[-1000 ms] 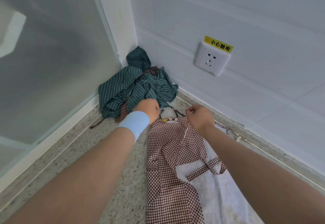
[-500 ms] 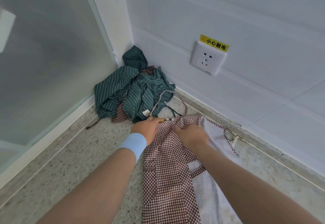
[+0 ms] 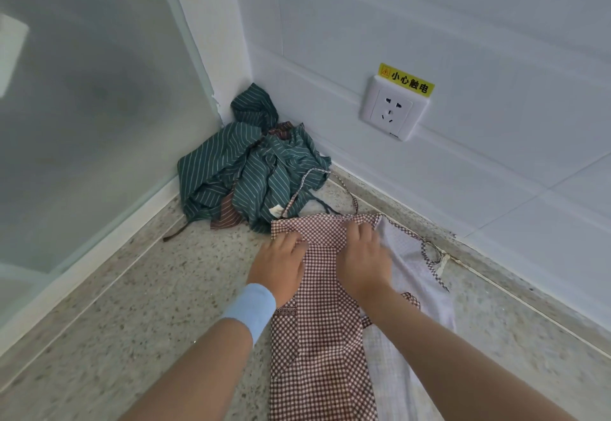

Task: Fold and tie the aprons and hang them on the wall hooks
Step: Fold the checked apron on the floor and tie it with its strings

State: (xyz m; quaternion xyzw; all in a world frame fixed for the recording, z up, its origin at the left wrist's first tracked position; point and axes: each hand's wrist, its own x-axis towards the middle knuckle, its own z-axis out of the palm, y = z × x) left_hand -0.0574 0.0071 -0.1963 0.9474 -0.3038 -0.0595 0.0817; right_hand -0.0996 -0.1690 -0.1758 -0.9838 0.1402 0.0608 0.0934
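One fold looks under way: the brown-and-white checked cloth apron (image 3: 319, 338) lies on the speckled stone surface (image 3: 139, 295), pressed by the left hand (image 3: 281, 260) and right hand (image 3: 363, 257), each grip flat, clasping nothing. The crumpled green striped cloth aprons (image 3: 244, 169) wait unfolded in the corner; tying and hanging likely remain.

Your brown-and-white checked cloth apron (image 3: 317, 338) runs off the bottom edge, as do both forearms. Your left hand (image 3: 281, 262) and right hand (image 3: 362, 262) cover the middle of its top fold. Under the crumpled green white-striped cloth heap (image 3: 238, 169), a brown striped cloth (image 3: 228, 217) shows only in part, and the small white tag (image 3: 275, 211) there is too small to read.
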